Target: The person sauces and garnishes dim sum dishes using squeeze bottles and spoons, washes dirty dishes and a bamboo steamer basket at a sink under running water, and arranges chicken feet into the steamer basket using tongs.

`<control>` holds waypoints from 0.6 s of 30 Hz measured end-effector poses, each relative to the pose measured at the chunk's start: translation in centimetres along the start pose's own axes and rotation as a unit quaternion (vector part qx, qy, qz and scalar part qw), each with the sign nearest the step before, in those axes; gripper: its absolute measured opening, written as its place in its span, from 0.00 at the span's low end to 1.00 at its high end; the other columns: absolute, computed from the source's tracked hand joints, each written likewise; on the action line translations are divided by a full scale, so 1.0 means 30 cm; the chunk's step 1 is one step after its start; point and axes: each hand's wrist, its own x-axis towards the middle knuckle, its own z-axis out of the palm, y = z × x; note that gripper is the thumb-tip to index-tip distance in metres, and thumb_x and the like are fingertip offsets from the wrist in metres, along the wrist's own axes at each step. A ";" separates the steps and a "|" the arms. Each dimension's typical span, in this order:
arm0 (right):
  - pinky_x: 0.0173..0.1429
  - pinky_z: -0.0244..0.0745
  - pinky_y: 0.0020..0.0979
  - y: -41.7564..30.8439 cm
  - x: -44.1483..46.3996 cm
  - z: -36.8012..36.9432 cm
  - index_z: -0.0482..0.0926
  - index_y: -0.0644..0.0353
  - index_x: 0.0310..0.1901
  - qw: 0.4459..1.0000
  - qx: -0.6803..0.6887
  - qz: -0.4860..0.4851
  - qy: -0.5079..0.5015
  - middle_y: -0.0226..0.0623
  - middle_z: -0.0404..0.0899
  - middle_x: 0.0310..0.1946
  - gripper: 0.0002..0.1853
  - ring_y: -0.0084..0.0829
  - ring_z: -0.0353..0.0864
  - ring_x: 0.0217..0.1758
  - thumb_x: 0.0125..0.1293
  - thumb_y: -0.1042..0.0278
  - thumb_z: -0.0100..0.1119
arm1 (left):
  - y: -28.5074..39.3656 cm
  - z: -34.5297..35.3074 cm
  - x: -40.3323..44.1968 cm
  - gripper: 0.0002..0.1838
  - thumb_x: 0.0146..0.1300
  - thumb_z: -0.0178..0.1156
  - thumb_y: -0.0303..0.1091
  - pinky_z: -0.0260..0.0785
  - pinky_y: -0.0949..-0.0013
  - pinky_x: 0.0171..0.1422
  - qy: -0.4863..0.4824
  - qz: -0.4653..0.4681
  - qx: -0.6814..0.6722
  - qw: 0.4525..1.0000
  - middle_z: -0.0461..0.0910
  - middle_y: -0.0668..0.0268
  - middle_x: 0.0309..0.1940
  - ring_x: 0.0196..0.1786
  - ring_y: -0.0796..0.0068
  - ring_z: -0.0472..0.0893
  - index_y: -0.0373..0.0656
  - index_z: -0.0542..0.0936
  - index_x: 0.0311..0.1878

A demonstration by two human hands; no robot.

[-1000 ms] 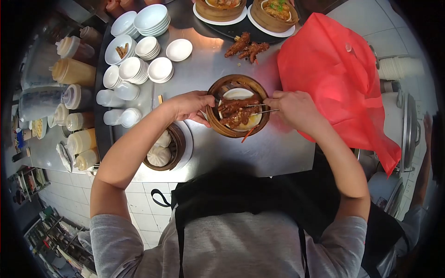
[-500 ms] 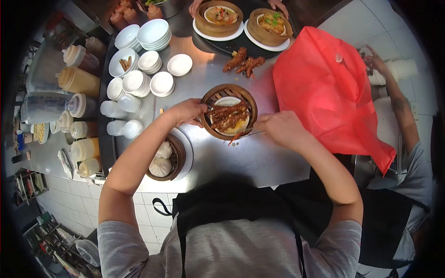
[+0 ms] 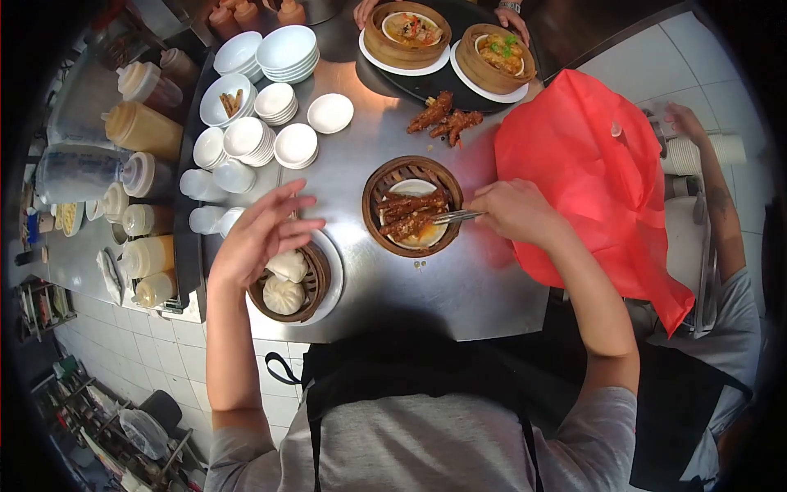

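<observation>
A round bamboo steamer point(image 3: 373, 225) stands on the steel table, holding a white dish point(image 3: 420, 187) of braised chicken feet point(image 3: 412, 215). My right hand point(image 3: 515, 211) grips metal tongs point(image 3: 457, 217) over the steamer's right rim, their tips at the chicken feet. Open and apart from the steamer, my left hand point(image 3: 266, 234) has its fingers spread in the air. Just below it, white buns point(image 3: 284, 296) sit in a second bamboo steamer point(image 3: 325, 283) on a white plate point(image 3: 335, 297). More chicken feet point(image 3: 447, 120) lie directly on the table.
Another person's hands point(image 3: 514, 22) are at a black tray point(image 3: 426, 84) with two filled steamers. A red bag point(image 3: 578, 189) covers the table's right side. Stacked white bowls point(image 3: 286, 51), small dishes point(image 3: 296, 146) and sauce bottles point(image 3: 146, 131) line the left.
My left hand has let go of the steamer's rim and moved left, fingers spreading. The tongs have moved from the steamer's lower edge, where an orange-red strip showed, up to the chicken feet.
</observation>
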 end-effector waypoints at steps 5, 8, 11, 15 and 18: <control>0.52 0.71 0.42 -0.013 0.026 -0.062 0.78 0.49 0.51 0.998 -0.022 0.041 -0.052 0.32 0.78 0.43 0.21 0.38 0.78 0.47 0.53 0.67 0.63 | -0.073 -0.048 -0.126 0.26 0.68 0.46 0.35 0.75 0.69 0.52 0.019 0.003 -0.023 1.000 0.69 0.52 0.58 0.53 0.60 0.79 0.35 0.59 0.67; 0.48 0.75 0.41 0.063 0.044 -0.162 0.80 0.50 0.45 0.998 -0.053 0.031 0.032 0.36 0.80 0.42 0.16 0.41 0.80 0.46 0.52 0.68 0.64 | -0.076 -0.052 -0.183 0.26 0.67 0.47 0.33 0.75 0.68 0.53 0.034 0.021 -0.026 0.999 0.70 0.52 0.58 0.53 0.59 0.79 0.36 0.59 0.67; 0.45 0.77 0.38 0.105 0.159 -0.216 0.81 0.54 0.42 0.972 -0.191 0.073 0.118 0.36 0.80 0.40 0.13 0.39 0.81 0.44 0.54 0.69 0.61 | -0.072 -0.043 -0.215 0.26 0.66 0.48 0.33 0.75 0.67 0.53 0.067 0.040 -0.014 0.997 0.70 0.53 0.57 0.53 0.59 0.79 0.37 0.61 0.66; 0.39 0.78 0.35 0.235 0.398 -0.137 0.81 0.57 0.38 0.929 -0.310 0.026 0.202 0.37 0.80 0.38 0.09 0.35 0.83 0.41 0.55 0.71 0.57 | -0.078 -0.023 -0.223 0.26 0.66 0.48 0.33 0.74 0.66 0.54 0.061 0.058 -0.018 0.996 0.71 0.53 0.57 0.52 0.59 0.79 0.38 0.61 0.66; 0.35 0.77 0.33 0.252 0.483 -0.114 0.81 0.59 0.35 0.916 -0.348 0.025 0.197 0.35 0.81 0.33 0.07 0.32 0.84 0.36 0.55 0.71 0.55 | -0.080 -0.020 -0.242 0.24 0.64 0.44 0.28 0.72 0.69 0.55 0.070 0.047 -0.032 0.996 0.72 0.55 0.56 0.53 0.61 0.79 0.38 0.63 0.65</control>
